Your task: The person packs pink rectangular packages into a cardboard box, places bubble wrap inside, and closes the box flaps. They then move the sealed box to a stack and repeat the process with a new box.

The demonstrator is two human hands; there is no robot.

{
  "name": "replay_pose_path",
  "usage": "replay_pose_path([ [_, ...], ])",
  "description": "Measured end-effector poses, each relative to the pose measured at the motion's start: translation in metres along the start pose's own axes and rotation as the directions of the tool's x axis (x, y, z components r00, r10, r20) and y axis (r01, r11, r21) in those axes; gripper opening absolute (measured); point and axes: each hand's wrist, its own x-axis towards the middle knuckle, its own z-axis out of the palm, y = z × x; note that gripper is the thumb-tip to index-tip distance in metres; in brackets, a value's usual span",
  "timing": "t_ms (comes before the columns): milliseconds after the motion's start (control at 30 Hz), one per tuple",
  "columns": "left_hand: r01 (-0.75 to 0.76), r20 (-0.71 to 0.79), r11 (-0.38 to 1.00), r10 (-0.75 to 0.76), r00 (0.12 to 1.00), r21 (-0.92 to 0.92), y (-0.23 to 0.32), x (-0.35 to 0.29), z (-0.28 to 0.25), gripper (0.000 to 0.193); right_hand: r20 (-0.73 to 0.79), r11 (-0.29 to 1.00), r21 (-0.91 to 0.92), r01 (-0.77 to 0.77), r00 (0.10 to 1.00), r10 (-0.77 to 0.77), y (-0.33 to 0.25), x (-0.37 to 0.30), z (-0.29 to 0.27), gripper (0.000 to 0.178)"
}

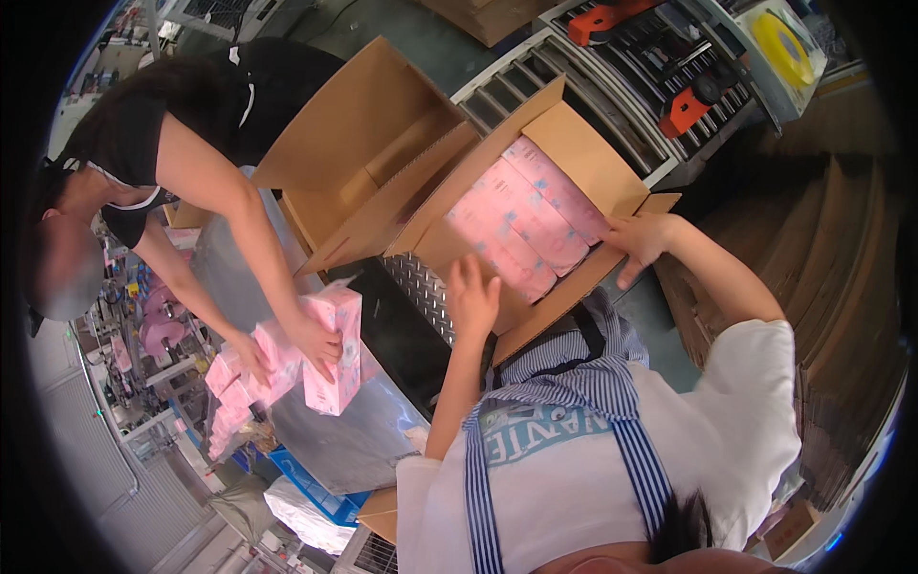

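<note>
An open cardboard box [626, 181] stands in front of me, holding several pink printed packs [521, 210] laid in rows. My right hand [643, 241] grips the box at its right near corner, fingers over the rim. My left hand [474, 295] is at the near left side of the box, fingers raised and slightly apart, with nothing in them; whether it touches the cardboard I cannot tell. A second open cardboard box [368, 134] stands at the left, its flaps up; its bottom is hidden.
A co-worker's hands [316, 346] hold pink packs [335, 383] on a metal table [335, 445] at the left. Behind my box runs a roller conveyor [598, 105] with orange parts and yellow tape [782, 48]. Flat cardboard [813, 287] is stacked at the right. A blue crate [320, 490] sits below the table.
</note>
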Motion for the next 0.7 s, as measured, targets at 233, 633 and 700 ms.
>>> replay_pose_path([
  [233,0.073,0.301,0.985,-0.022,0.953,-0.158,-0.051,0.037,0.007,0.071,-0.298,0.956,-0.171,-0.237,0.938,0.179,0.013,0.091,-0.017,0.050],
  [633,0.484,0.239,0.470,-0.489,0.839,-0.739,-0.060,-0.011,0.081,0.086,-0.906,0.906,-0.163,-0.391,0.422,0.019,0.024,0.105,0.006,0.037],
  [700,0.410,0.250,0.470,-0.366,0.897,-0.782,-0.090,-0.032,0.101,0.079,-0.839,0.937,-0.101,-0.334,0.534,0.100,0.034,0.092,0.045,0.041],
])
